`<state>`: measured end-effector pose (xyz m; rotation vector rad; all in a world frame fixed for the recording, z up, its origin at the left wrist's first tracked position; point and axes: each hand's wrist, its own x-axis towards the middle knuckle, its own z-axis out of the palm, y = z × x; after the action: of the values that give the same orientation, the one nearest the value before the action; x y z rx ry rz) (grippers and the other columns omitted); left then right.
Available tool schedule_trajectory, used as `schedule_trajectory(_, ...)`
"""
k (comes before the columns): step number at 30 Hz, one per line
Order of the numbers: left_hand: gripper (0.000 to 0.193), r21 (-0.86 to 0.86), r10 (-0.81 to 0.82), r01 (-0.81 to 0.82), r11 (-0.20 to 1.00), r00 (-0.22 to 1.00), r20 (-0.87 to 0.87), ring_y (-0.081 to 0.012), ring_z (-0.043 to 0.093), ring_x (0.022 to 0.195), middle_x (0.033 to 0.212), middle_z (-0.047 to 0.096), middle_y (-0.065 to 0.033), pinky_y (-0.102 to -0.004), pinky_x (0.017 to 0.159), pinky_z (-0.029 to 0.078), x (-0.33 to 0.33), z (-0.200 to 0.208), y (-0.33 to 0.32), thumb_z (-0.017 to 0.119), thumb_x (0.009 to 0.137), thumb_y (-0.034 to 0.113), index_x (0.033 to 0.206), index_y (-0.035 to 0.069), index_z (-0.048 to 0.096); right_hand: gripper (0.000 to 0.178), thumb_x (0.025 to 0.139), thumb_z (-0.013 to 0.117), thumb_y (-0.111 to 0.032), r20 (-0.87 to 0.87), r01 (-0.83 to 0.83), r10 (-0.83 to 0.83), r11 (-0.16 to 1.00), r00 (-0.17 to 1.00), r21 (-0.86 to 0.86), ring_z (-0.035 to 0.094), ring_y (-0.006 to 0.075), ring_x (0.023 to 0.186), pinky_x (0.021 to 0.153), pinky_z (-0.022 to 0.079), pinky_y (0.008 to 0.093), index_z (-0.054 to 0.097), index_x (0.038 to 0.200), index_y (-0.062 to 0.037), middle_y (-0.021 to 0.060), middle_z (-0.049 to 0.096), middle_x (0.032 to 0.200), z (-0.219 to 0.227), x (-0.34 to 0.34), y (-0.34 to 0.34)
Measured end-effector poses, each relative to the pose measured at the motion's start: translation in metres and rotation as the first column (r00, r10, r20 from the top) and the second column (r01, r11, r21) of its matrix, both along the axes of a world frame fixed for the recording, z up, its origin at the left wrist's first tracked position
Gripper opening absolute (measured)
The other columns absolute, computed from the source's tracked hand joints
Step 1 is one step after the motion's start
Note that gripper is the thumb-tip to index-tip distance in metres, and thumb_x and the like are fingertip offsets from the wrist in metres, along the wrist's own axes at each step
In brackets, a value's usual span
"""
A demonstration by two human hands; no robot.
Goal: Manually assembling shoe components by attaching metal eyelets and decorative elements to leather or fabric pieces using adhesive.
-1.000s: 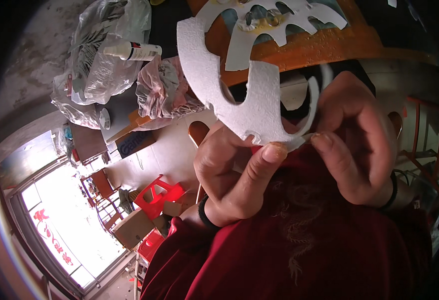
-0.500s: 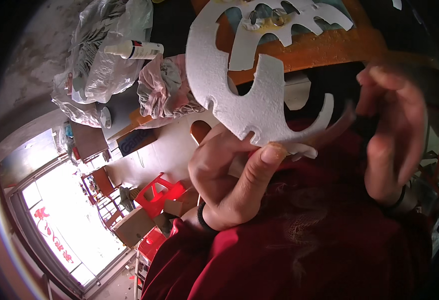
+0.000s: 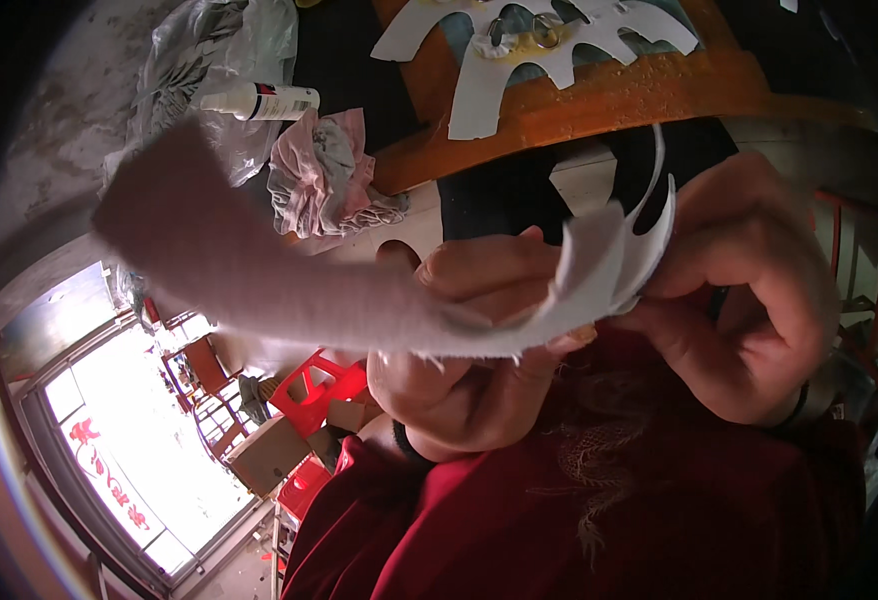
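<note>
A white, curved cut-out sheet (image 3: 289, 300) with a fuzzy, felt-like face is held up in front of my chest. Its long arm sweeps out to the left, while narrow curved prongs rise at its right end. My left hand (image 3: 459, 400) is closed on the sheet's middle from below, its fingers partly hidden behind it. At the pronged end, my right hand (image 3: 749, 290) pinches the edge between thumb and fingers. Similar white cut-outs (image 3: 477, 100) lie on the orange-brown table (image 3: 619, 105) beyond, near two thin rings (image 3: 547, 32).
Left of the table are a white bottle (image 3: 264, 101), a crumpled pink and grey cloth (image 3: 324, 175) and a clear plastic bag (image 3: 244, 45). Farther off stand a red plastic stool (image 3: 314, 385), a cardboard box (image 3: 274, 455) and a bright glass door (image 3: 159, 450).
The white cut-out sheet has turned and tilted, its broad part swinging down and left toward the camera. My right hand has moved left from beside it and closed on its right end.
</note>
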<state>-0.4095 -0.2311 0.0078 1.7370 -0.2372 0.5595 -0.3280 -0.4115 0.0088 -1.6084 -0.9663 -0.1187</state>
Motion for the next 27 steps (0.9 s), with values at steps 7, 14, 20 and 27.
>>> schedule_trajectory(7,0.025,0.089,0.033,-0.026,0.996,0.996,-0.078,-0.0252,0.068,0.082,0.093,0.068,-0.0223,-0.0312,0.069,0.054,-0.005,-0.001,0.001,0.074,0.075,-0.006,0.099,-0.006,0.064,0.023,0.072,0.074,0.002,0.088,0.059,-0.045,0.985,0.995,-0.161,0.058,0.0207,0.087,0.074,0.046,0.0298,0.059,0.089,-0.0020,0.0230,0.058,0.109,0.012,-0.001,-0.003)
schedule_trajectory(14,0.015,-0.063,0.012,-0.032,0.997,0.954,-0.300,-0.0212,0.067,0.076,0.085,0.069,-0.0151,-0.0293,0.067,0.050,-0.007,0.008,0.002,0.074,0.082,0.006,0.089,-0.005,0.067,0.015,0.083,0.065,0.001,-0.344,-0.185,0.187,0.982,0.920,0.037,0.057,0.0166,0.093,0.080,0.047,0.0296,0.051,0.090,-0.0001,0.0203,0.056,0.110,0.002,-0.001,-0.004)
schedule_trajectory(20,0.013,-0.352,-0.108,-0.066,0.934,0.885,-0.452,-0.0169,0.065,0.073,0.081,0.068,-0.0118,-0.0270,0.067,0.048,-0.007,0.010,-0.002,0.069,0.088,0.009,0.085,-0.004,0.069,0.044,0.074,0.079,0.000,-0.817,0.014,0.167,0.978,0.552,0.209,0.056,0.0086,0.080,0.072,0.045,0.0221,0.042,0.096,-0.0069,0.0073,0.058,0.089,0.010,-0.009,0.003)
schedule_trajectory(27,0.022,-0.598,-0.244,-0.182,0.781,0.792,-0.559,-0.0135,0.061,0.080,0.083,0.065,-0.0104,-0.0258,0.075,0.046,-0.019,0.023,0.003,0.073,0.087,0.017,0.089,-0.004,0.069,0.055,0.067,0.085,-0.006,-0.878,-0.004,0.176,0.981,0.444,0.195,0.053,0.0071,0.072,0.065,0.041,0.0202,0.038,0.095,-0.0113,0.0009,0.054,0.080,0.005,-0.004,0.001)
